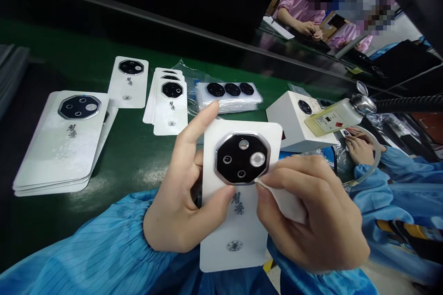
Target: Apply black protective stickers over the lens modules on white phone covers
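My left hand [180, 193] grips a white phone back cover [238, 221] by its left edge, thumb across the front and forefinger stretched up behind it. The cover carries a black octagonal camera module [240, 159] with a silver rim and several lenses. My right hand [311, 212] is closed on a small folded white wipe [284, 200], pinched between thumb and fingers. The tip of the wipe touches the lower right rim of the module. Both sleeves are blue.
On the green belt [131, 147] lie stacks of the same white covers [65, 138] [129, 80] [169, 101], a bag of black lens plates [230, 94] and a white box [297, 120]. A solvent bottle [342, 115] and a co-worker's hand [360, 147] are right. People sit beyond.
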